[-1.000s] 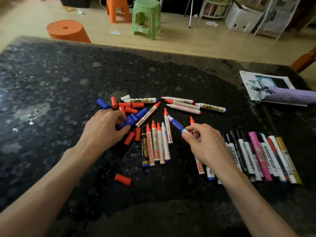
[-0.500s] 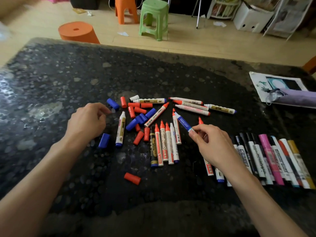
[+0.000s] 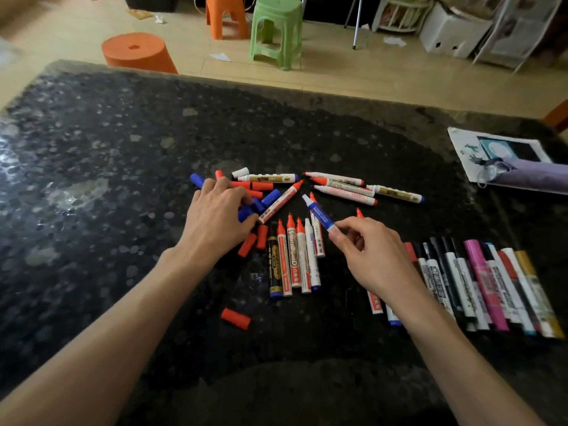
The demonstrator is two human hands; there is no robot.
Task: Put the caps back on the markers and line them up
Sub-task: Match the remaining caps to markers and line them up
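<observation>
My right hand (image 3: 372, 256) pinches an uncapped blue marker (image 3: 319, 214) by its lower end, its white tip pointing up and left above the table. My left hand (image 3: 215, 219) is curled over the pile of loose red and blue caps (image 3: 264, 195), and its thumb and fingers pinch a blue cap (image 3: 246, 214). Several uncapped red-tipped markers (image 3: 293, 256) lie side by side between my hands. Other uncapped markers (image 3: 344, 187) are scattered behind them. A row of capped markers (image 3: 479, 281) is lined up at the right. One red cap (image 3: 235, 318) lies alone in front.
The black speckled table (image 3: 107, 179) holds a printed sheet (image 3: 470, 146) and a purple pouch (image 3: 541, 176) at its right edge. Beyond the table, an orange round stool (image 3: 138, 52), a green stool (image 3: 276, 29) and an orange stool (image 3: 226, 13) stand on the floor.
My left hand went out to the left, uncovering a marker and a blue cap, then came back onto the cap pile. My right hand kept hold of the blue marker.
</observation>
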